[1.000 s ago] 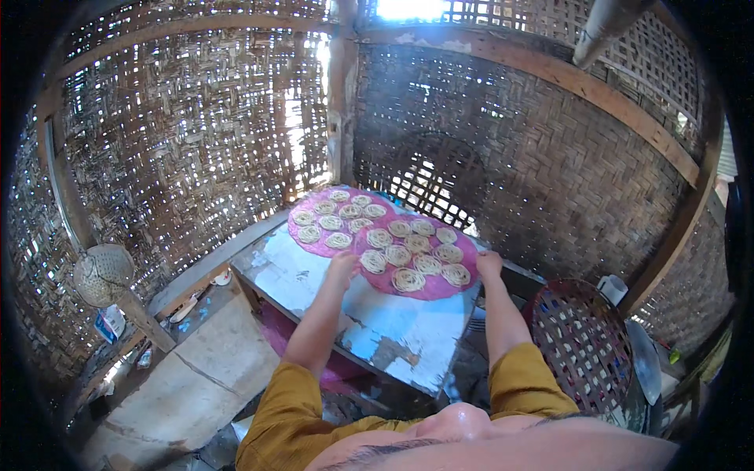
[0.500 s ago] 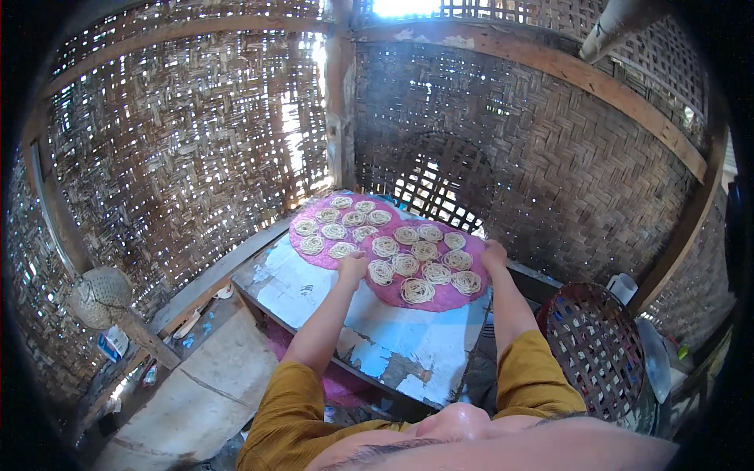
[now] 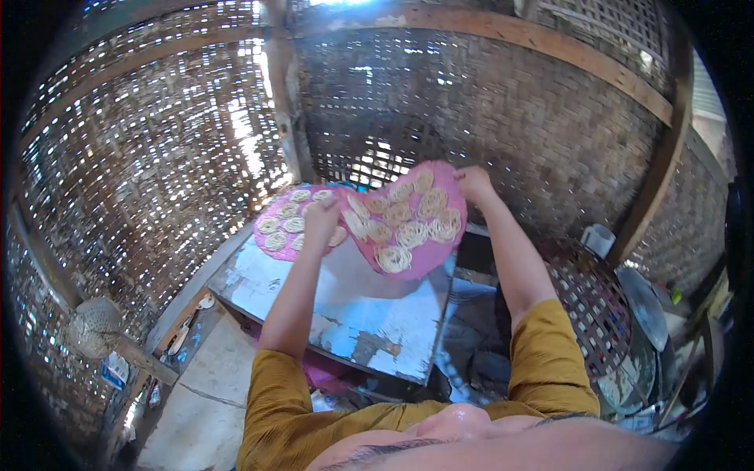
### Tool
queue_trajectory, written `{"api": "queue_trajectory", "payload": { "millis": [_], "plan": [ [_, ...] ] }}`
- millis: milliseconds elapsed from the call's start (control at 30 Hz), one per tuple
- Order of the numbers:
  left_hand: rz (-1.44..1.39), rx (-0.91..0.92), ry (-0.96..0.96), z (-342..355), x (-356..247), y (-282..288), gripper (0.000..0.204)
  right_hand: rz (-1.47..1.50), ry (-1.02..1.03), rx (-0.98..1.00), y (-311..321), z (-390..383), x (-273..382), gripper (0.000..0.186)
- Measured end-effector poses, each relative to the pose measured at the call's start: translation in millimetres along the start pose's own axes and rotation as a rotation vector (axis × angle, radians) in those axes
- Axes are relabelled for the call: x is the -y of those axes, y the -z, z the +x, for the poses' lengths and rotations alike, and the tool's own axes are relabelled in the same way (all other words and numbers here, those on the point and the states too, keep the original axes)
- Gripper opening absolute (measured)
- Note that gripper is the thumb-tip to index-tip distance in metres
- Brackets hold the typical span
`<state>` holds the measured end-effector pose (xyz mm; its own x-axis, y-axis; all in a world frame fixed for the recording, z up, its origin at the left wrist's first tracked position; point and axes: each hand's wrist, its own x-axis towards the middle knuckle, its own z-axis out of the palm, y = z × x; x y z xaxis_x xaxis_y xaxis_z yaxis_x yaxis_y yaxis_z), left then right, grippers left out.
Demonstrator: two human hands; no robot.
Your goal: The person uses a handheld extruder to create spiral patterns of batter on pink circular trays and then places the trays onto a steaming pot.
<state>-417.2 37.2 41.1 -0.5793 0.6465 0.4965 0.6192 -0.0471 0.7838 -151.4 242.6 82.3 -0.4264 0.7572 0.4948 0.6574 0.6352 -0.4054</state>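
Note:
Between my left hand (image 3: 320,223) and my right hand (image 3: 473,185) hangs a round pink sheet (image 3: 424,265), gripped at opposite edges. It is lifted and tilted above the table, sagging and bent near the left side. Several pale, noodle-like coiled nests (image 3: 411,234) cling to its upper face. My fingers are closed on the rim, the left ones partly hidden by the hand itself. A second pink sheet (image 3: 283,253), bearing similar coils, lies flat at the table's far left corner, partly behind my left hand.
The low table (image 3: 330,286) has a peeling white and blue top. Woven bamboo walls (image 3: 503,110) enclose its far side. At right stand a dark openwork basket (image 3: 585,306), a white mug (image 3: 598,239) and a metal lid (image 3: 644,306). A woven ladle-like scoop (image 3: 96,327) hangs at left.
Both hands have raised the near pink sheet off the table; it was lying flat and now tilts and bends. The view has shifted slightly to the right.

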Motion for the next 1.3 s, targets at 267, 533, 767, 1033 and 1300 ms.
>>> {"api": "queue_trajectory", "payload": {
  "millis": [267, 533, 767, 1033, 1300],
  "plan": [
    [-0.612, 0.356, 0.093, -19, -102, -56, 0.023, 0.215, -0.320, 0.035, 170, -58, -69, 0.028],
    [-0.682, 0.639, 0.124, -78, -179, -187, 0.030, 0.272, -0.563, -0.153, 287, -193, -154, 0.030],
    [-0.426, 0.637, -0.171, -121, -180, -258, 0.029, 0.351, -0.740, -0.256, 297, -302, -205, 0.032],
    [0.030, 0.612, -0.554, -136, -154, -272, 0.030, 0.418, -0.828, -0.200, 272, -369, -228, 0.032],
    [0.060, 0.416, -0.639, -121, -133, -256, 0.033, 0.126, -0.784, -0.154, 267, -369, -225, 0.035]
  ]
}}
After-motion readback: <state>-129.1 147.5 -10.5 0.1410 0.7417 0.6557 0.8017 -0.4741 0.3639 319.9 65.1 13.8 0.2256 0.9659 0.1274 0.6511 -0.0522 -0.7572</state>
